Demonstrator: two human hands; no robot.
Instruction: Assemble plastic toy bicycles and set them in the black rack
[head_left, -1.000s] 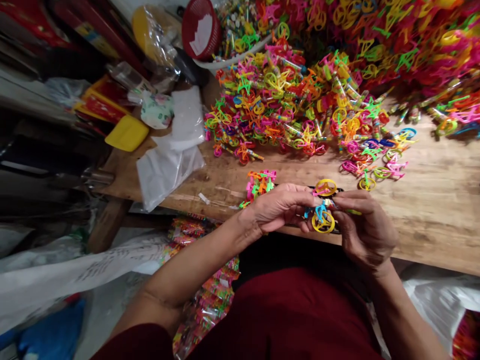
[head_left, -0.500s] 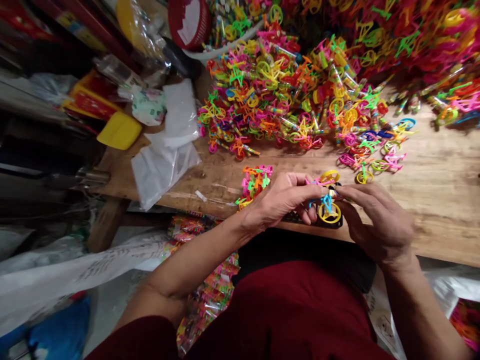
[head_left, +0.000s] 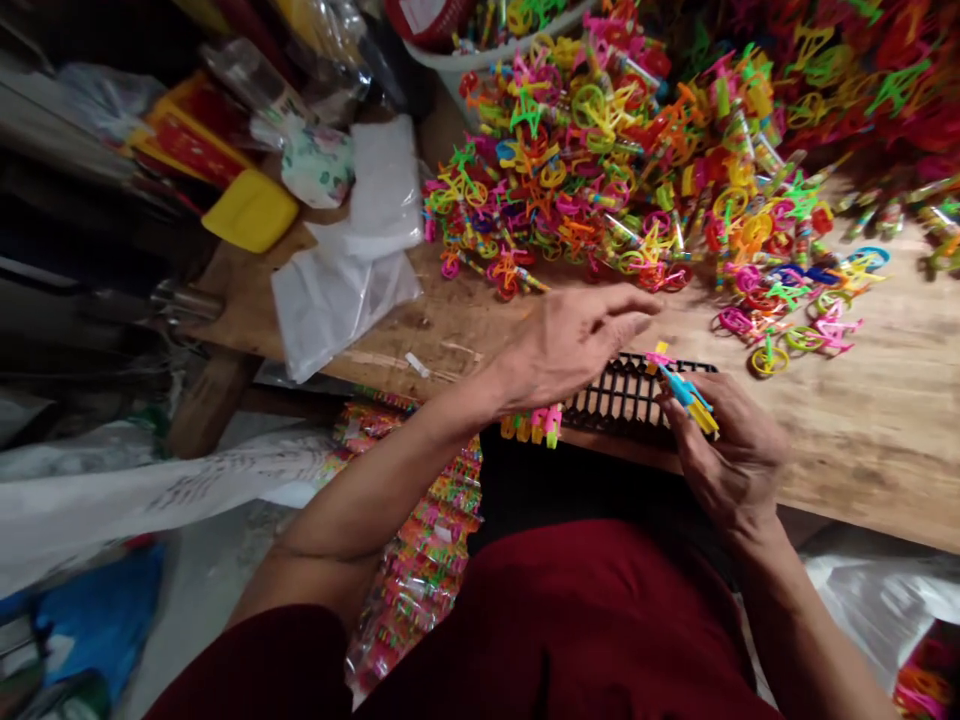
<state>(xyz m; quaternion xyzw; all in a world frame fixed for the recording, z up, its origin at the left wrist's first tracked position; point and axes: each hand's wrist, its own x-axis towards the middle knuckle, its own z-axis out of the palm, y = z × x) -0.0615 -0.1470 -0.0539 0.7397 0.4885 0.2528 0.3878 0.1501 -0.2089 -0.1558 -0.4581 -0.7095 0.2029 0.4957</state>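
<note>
My right hand (head_left: 739,440) grips a small plastic toy bicycle (head_left: 682,390) in blue, yellow and pink, tilted between thumb and fingers. Under it a black slotted rack (head_left: 619,395) lies along the table's front edge. My left hand (head_left: 566,340) hovers over the rack's left part, fingers stretched out to the right, holding nothing I can see. Below the left wrist, several pink, yellow and green plastic pieces (head_left: 534,425) show at the rack's left end, partly hidden by the forearm.
A big heap of colourful toy bicycles (head_left: 585,170) covers the back of the wooden table (head_left: 900,430). A small cluster (head_left: 802,310) lies right of centre. Clear plastic bags (head_left: 345,290) and a yellow container (head_left: 251,210) are at the left. Packed strips (head_left: 420,570) hang below the edge.
My left hand has let go of the toy bicycle and moved up and left, its fingers straightening. The bicycle stays in my right hand, now turned edge-on. More of the black rack shows.
</note>
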